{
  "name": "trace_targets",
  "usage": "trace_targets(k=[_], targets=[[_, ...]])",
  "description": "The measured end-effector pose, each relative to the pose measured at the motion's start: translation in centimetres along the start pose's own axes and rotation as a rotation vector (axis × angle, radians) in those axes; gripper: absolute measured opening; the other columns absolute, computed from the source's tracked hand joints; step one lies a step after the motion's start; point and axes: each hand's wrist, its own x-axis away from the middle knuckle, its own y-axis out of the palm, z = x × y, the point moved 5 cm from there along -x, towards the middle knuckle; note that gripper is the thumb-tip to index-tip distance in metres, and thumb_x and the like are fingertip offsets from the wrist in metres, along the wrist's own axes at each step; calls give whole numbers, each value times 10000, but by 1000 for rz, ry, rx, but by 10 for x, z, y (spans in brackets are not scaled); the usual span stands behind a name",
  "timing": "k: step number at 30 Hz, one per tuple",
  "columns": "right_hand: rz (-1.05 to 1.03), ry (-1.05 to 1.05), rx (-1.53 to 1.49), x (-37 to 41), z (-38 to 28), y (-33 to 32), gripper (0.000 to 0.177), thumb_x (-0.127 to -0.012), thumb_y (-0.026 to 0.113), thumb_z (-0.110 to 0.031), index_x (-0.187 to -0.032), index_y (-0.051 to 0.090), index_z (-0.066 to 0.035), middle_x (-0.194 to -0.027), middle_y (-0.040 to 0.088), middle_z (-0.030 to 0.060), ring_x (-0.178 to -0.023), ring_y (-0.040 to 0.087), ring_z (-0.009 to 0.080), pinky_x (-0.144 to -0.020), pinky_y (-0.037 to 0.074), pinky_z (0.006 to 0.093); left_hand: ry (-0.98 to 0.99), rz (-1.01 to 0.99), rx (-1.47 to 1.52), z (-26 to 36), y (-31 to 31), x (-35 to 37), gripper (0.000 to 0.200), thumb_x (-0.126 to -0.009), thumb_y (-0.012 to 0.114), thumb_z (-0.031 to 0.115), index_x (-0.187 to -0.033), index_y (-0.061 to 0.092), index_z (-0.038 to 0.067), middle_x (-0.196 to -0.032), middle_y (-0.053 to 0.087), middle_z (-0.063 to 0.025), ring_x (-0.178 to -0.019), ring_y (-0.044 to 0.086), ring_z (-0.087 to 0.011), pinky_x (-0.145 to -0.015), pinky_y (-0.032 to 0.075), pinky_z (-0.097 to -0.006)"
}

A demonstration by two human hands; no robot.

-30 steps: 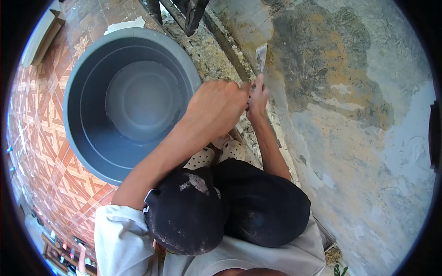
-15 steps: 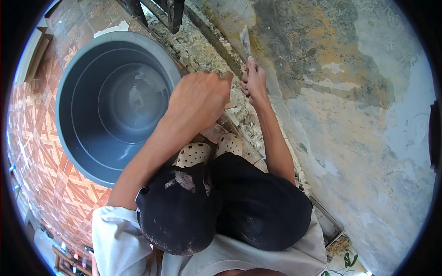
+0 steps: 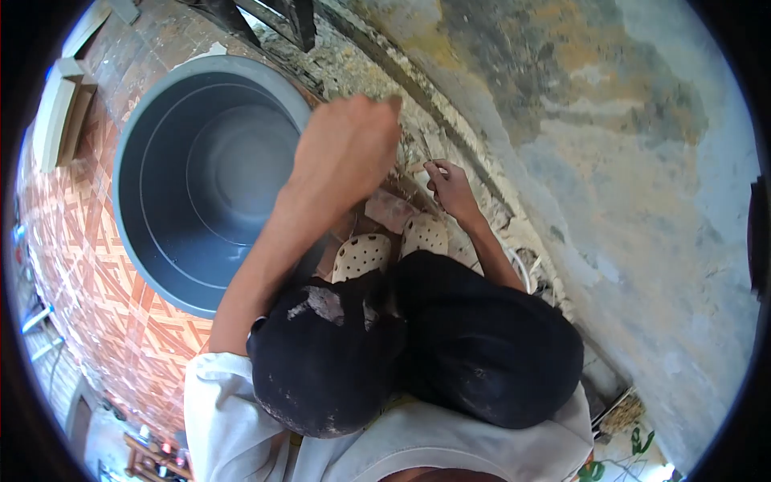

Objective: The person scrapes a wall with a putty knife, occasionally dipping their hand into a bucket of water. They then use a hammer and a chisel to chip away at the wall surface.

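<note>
My left hand (image 3: 349,149) is closed, knuckles up, in front of the right rim of a large grey plastic tub (image 3: 165,173). Its fingers curl away from me, so whatever they hold is hidden. My right hand (image 3: 451,189) is closed on a putty knife (image 3: 423,146), whose narrow blade shows only faintly, seen nearly edge-on. The knife is over the rough, broken strip of rubble (image 3: 409,132) at the foot of the wall. Looking inside the tub, I see a whitish film on its bottom.
A worn, patchy plaster wall (image 3: 610,217) rises on the right. Perforated cream clogs (image 3: 361,255) are on my feet, close to the rubble. Patterned reddish floor tiles (image 3: 104,265) spread out left of the tub. Dark metal legs (image 3: 301,24) stand at the top.
My right hand has come down and nearer to me, bringing the putty knife from the wall face to the rubble strip. My left hand has shifted slightly upward in view. The camera view has turned somewhat.
</note>
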Motion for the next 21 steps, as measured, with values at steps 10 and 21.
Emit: trace_targets(k=[10,21], targets=[[-61,12,179,40,32,18,402,-891,603,-302,-924,637,97,-778,607,316,-787,622,436,-723,475,463,-13,47,84,3,-4,-5,174,-814,544,114,-920,627,5,-632,592,-201,-650,599,-389,-641,473,-468],[-64,-119,463,47,23,-27,341,-858,632,-271,-870,647,69,-763,591,309,-796,590,471,-729,462,503,-7,8,51,5,-3,-4,171,-820,544,124,-908,628,5,-639,598,-221,-671,609,-402,-661,485,-479]])
